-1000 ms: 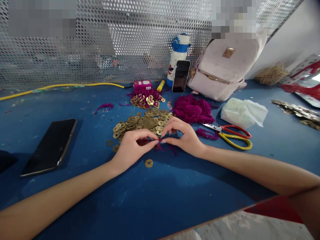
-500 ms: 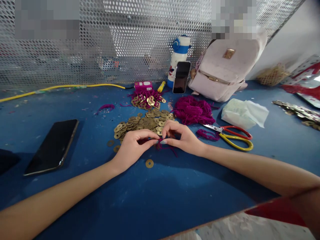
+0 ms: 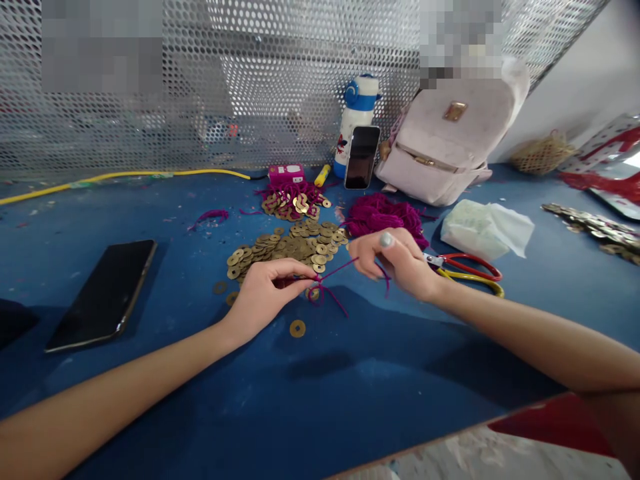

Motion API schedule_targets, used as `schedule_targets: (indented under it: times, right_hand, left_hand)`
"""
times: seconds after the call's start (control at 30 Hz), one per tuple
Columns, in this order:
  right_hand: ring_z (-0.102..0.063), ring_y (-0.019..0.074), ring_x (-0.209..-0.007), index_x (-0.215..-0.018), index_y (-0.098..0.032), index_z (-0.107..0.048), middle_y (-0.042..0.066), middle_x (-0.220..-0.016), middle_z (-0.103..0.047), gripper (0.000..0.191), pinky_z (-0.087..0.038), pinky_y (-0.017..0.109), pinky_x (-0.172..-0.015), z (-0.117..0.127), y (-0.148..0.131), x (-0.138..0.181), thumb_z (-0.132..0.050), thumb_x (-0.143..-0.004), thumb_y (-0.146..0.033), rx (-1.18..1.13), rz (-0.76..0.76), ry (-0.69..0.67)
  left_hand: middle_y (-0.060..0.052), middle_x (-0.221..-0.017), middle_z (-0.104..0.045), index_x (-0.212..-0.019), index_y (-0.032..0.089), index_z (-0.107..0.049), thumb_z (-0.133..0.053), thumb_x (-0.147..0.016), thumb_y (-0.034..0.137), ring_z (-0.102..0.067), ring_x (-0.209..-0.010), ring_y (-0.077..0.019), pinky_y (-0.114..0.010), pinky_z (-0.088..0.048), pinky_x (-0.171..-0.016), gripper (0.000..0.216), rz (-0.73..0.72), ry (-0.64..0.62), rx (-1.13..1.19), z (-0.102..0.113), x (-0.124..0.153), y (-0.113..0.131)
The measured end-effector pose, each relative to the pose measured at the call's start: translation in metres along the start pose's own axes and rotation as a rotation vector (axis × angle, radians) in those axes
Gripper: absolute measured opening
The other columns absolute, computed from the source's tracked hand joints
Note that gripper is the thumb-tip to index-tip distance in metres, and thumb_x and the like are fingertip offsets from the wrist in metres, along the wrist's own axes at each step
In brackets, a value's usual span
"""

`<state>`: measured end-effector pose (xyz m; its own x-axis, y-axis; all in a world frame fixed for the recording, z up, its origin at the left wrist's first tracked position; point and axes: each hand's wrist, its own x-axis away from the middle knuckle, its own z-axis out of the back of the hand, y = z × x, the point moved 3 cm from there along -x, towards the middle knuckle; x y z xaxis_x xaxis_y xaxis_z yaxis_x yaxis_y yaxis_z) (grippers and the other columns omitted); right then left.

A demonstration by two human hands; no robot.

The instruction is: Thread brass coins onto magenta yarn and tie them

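Between thumb and forefinger my left hand [image 3: 267, 290] pinches a purple cord [image 3: 336, 269] at a small knot with a loose loop below it. Out to the right, my right hand [image 3: 395, 261] is closed on the cord's other part, drawing it straight, and a tail dangles under the fingers. A heap of brass coins [image 3: 290, 243] with square holes lies just behind my left hand. One single coin [image 3: 297, 329] rests on the blue table [image 3: 280, 400] in front. Behind my right hand is a bundle of purple cord [image 3: 383, 217].
Scissors [image 3: 467, 267] with red and yellow handles lie right of my right hand, near a tissue pack [image 3: 485, 230]. A black phone [image 3: 105, 293] lies at left. A bottle [image 3: 357, 120], an upright phone [image 3: 363, 157] and a backpack [image 3: 450, 140] stand along the perforated screen [image 3: 280, 87].
My right hand has moved away from my left, up and to the right, pulling the purple cord taut between them. My left hand has stayed in place.
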<state>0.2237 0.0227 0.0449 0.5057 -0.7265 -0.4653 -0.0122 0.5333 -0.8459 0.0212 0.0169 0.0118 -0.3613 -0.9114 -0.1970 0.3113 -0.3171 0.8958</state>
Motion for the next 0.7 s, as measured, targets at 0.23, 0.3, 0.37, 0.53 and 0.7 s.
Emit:
schedule_targets:
  times: [0.23,0.3,0.37,0.53,0.7]
  right_hand:
    - [-0.055,0.0237,-0.106,-0.08,-0.021,-0.074,0.009,-0.113,-0.063,0.026,-0.043,0.042,-0.095,-0.006,0.003,0.003,-0.061,-0.092,-0.04,0.667,0.212,0.117]
    - [-0.052,0.0259,-0.112,-0.081,-0.023,-0.076,0.007,-0.121,-0.063,0.019,-0.043,0.043,-0.099,-0.017,0.01,0.005,-0.072,-0.083,-0.042,0.704,0.155,0.057]
    - [-0.052,0.0266,-0.118,-0.084,-0.022,-0.076,0.007,-0.129,-0.061,0.019,-0.043,0.043,-0.101,-0.027,0.018,0.006,-0.077,-0.078,-0.041,0.642,0.053,0.008]
    - [-0.06,0.0204,-0.111,-0.079,-0.019,-0.075,0.007,-0.119,-0.063,0.008,-0.044,0.039,-0.102,-0.041,0.034,0.008,-0.072,-0.085,-0.025,0.312,-0.117,-0.029]
    - [-0.053,0.0227,-0.114,-0.075,-0.02,-0.074,0.007,-0.111,-0.062,0.01,-0.043,0.04,-0.101,-0.048,0.032,0.01,-0.076,-0.081,-0.027,0.393,-0.077,-0.208]
  left_hand:
    - [0.0,-0.07,-0.076,-0.079,0.018,-0.078,-0.074,-0.072,0.019,-0.066,-0.058,-0.0116,-0.018,-0.052,-0.057,0.008,0.114,0.117,0.142,0.003,-0.003,-0.01]
    - [0.0,-0.068,-0.076,-0.078,0.017,-0.078,-0.075,-0.07,0.02,-0.065,-0.055,-0.0114,-0.018,-0.051,-0.054,0.009,0.135,0.138,0.18,0.004,-0.004,-0.01]
    - [-0.001,-0.07,-0.076,-0.077,0.017,-0.078,-0.075,-0.069,0.021,-0.066,-0.057,-0.0123,-0.019,-0.052,-0.055,0.009,0.13,0.144,0.204,0.005,-0.004,-0.009]
    - [-0.003,-0.074,-0.078,-0.075,0.018,-0.079,-0.077,-0.068,0.02,-0.068,-0.064,-0.0144,-0.021,-0.054,-0.059,0.008,0.143,0.164,0.262,0.004,-0.004,-0.009]
    - [-0.004,-0.072,-0.077,-0.072,0.017,-0.079,-0.082,-0.063,0.022,-0.065,-0.061,-0.0125,-0.02,-0.052,-0.056,0.011,0.221,0.198,0.377,0.004,-0.005,-0.012]
